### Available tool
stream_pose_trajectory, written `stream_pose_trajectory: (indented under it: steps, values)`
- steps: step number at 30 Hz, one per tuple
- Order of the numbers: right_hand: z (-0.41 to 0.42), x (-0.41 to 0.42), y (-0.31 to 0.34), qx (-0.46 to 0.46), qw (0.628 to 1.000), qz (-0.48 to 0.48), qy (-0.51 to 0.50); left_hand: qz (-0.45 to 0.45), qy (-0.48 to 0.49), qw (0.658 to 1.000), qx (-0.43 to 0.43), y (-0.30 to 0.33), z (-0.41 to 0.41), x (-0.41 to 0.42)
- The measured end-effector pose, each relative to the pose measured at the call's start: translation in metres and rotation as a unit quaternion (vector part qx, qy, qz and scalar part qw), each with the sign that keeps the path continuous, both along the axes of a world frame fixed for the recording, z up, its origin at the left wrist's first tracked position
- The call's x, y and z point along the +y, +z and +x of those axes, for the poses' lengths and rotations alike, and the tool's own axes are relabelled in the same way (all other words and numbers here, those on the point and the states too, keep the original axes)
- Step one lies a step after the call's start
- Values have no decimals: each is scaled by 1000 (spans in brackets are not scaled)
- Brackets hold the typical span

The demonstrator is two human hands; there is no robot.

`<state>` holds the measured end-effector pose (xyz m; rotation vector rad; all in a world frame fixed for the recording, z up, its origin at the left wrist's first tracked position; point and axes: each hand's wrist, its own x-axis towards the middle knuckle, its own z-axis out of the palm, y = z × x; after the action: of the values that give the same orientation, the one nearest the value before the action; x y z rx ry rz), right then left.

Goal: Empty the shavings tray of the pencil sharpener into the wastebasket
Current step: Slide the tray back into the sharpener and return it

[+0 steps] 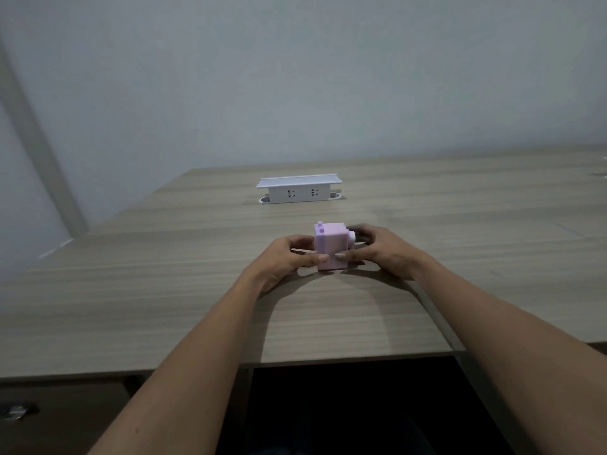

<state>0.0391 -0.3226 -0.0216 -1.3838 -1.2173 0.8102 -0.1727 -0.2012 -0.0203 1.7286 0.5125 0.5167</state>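
From the head view, a small lilac pencil sharpener (331, 245) stands upright on the wood-grain table (328, 323), a little nearer the person than the white socket box (298, 189) that rises from a slot in the tabletop. Both bare hands close in on the sharpener. The left hand (289, 257) wraps its left side, thumb pressed against the front face, so its grip is closed on the sharpener's body. The right hand (381, 249) holds the other side, thumb on the front face just beside the left thumb, fingers curled behind by the dark crank at the back. The tray's seam is too small to make out. Beyond the socket box is a pale wall.
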Motion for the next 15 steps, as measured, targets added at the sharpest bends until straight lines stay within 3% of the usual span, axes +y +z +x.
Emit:
stream_pose_trajectory:
  steps: [15]
  values:
    - [39, 50, 34, -27, 1000, 9, -11, 33, 8, 999, 2, 30, 42, 61]
